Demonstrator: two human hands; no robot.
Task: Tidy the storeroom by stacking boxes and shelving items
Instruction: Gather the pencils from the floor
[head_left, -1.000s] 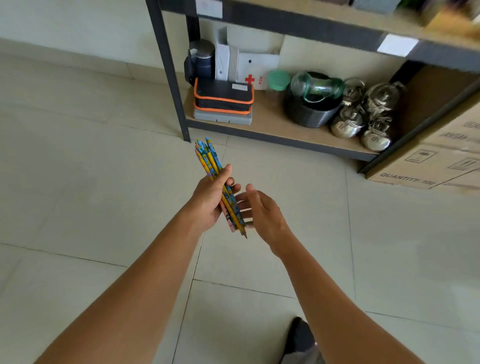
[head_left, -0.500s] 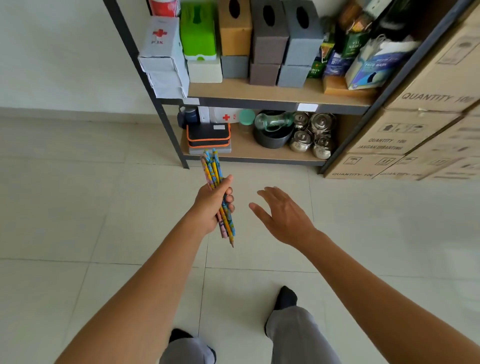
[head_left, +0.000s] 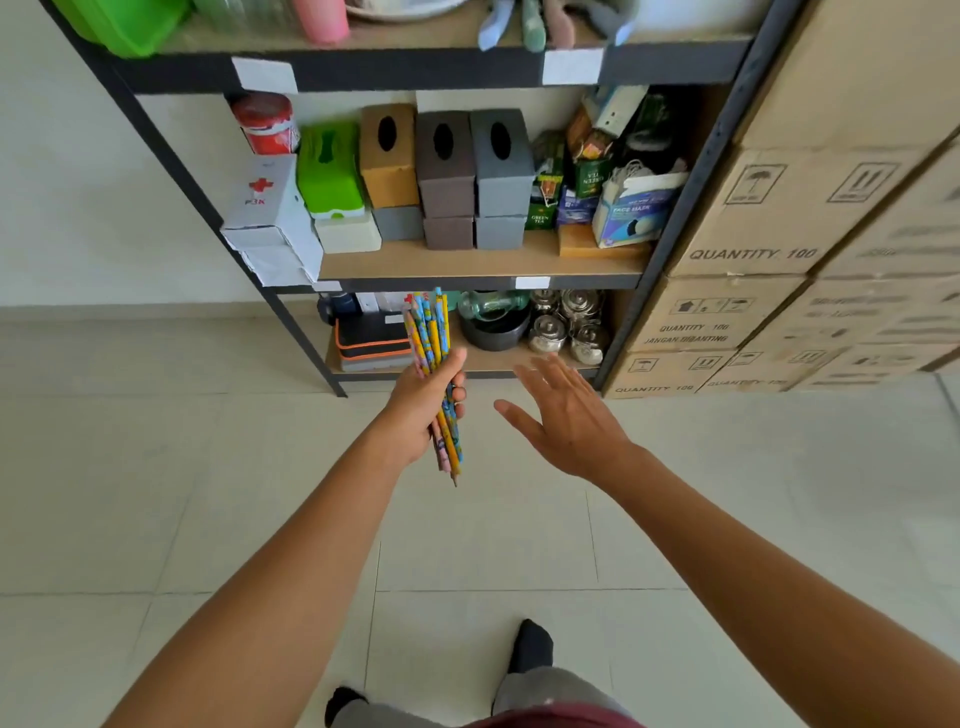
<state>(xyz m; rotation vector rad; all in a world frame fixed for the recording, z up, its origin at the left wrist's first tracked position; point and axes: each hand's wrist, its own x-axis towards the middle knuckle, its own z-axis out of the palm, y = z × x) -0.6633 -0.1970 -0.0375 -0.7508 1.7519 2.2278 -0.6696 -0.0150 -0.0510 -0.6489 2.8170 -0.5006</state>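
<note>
The left hand (head_left: 422, 408) grips a bundle of patterned pencils (head_left: 430, 332), points down, held in front of the rack's lowest level. The right hand (head_left: 571, 415) hovers beside it, fingers spread and holding nothing. The pencils are not yet shelved, though the shelving rack (head_left: 467, 262) looks well filled and the cartons (head_left: 753, 218) beside it stand stacked. The cartons read "QUANTITY 100" and "JANGAN DIBANTING", a white first-aid box (head_left: 265, 200) reads "P3K", a green packet (head_left: 540, 210) "GREEN TEA", and a blue pack (head_left: 631, 215) "FACE MASK".

A floor (head_left: 156, 493) of pale glossy tiles with thin grout lines spreads under the left grip (head_left: 421, 410). Beyond that grip stands a dark metal shelving rack (head_left: 415, 67) with wooden boards, backed by a plain cream wall (head_left: 104, 182). Light is soft and even.
</note>
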